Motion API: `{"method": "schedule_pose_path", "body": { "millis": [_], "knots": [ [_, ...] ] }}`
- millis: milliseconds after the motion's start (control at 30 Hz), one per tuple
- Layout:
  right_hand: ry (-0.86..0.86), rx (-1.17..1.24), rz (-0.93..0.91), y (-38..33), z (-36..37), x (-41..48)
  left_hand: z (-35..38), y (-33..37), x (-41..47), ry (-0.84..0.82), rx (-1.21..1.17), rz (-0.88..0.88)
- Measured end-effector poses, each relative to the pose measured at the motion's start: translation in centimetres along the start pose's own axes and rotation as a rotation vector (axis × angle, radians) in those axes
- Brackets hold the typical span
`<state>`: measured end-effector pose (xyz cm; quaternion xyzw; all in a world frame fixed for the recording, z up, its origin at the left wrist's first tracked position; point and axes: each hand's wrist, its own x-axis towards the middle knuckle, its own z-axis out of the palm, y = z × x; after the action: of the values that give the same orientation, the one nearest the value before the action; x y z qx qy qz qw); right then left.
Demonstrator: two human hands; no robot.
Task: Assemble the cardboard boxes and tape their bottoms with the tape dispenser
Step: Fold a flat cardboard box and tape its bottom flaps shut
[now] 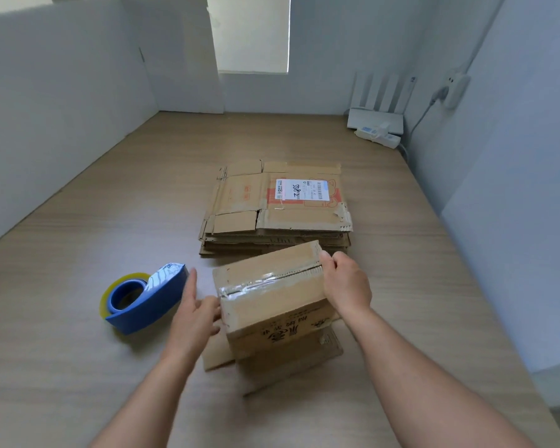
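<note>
Cardboard box (272,295): stands bottom-up on the tabletop (62,367), midway between the left and right edges and toward the near edge. Open top flaps splay out under it.

Tape seam (272,281): clear strip along the upturned bottom. Its long axis runs from near-left to far-right, and each end meets a hand.

Left hand (194,318): fingers straight and spread, thumb side touching the left end of the box where the strip folds over. Not gripping.

Right hand (346,282): fingers and thumb curled onto the right end of the box at the far end of the seam, holding that edge.

Tape dispenser (146,299): blue, lying on the tabletop just beside the left hand on its outer side, apart from the box. The left hand is clearly the nearer one.

Stack of flattened boxes (272,205): directly beyond the box toward the far edge. Its near edge is hidden behind the box, so contact cannot be told.

Judgement: the bottom looks sealed. The next step is likely to rub down the strip ends, then clear the box aside. The stack lies straight ahead of both hands, with the right hand slightly closer.
</note>
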<state>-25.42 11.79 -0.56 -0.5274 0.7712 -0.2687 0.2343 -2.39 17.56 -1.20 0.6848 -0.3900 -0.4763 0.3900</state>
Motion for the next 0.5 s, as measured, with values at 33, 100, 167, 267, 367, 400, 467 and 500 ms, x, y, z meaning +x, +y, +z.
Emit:
{"method": "schedule_pose_path", "body": {
  "millis": [33, 100, 167, 267, 367, 400, 467, 500],
  "knots": [
    [-0.041, -0.008, -0.021, -0.1, -0.2, 0.3, -1.1, -0.1, -0.8, -0.131, 0.004, 0.018],
    [-0.118, -0.040, -0.033, -0.8, -0.3, 0.8, -2.7, -0.4, -1.9, -0.280, 0.166, 0.082],
    [-0.154, -0.052, -0.008, -1.9, 0.0, 1.0, -3.3, -1.3, -3.0, -0.290, 0.382, 0.148],
    [-0.170, -0.034, 0.069, -3.8, 1.2, 0.4, -2.3, -2.2, -4.8, -0.238, 0.490, 0.224],
    [-0.288, -0.022, 0.081, -5.6, 2.4, -0.7, 0.1, -2.1, -6.7, -0.257, 0.498, 0.296],
    [-0.329, -0.027, 0.056, -6.0, 2.8, -1.1, 0.8, -2.4, -6.7, -0.255, 0.492, 0.326],
    [-0.403, -0.016, -0.004, -5.9, 3.1, -2.1, 1.7, -2.3, -6.4, -0.197, 0.411, 0.314],
    [-0.428, 0.000, -0.023, -5.5, 3.2, -2.7, 1.9, -2.3, -6.0, -0.161, 0.376, 0.291]
  ]
}}
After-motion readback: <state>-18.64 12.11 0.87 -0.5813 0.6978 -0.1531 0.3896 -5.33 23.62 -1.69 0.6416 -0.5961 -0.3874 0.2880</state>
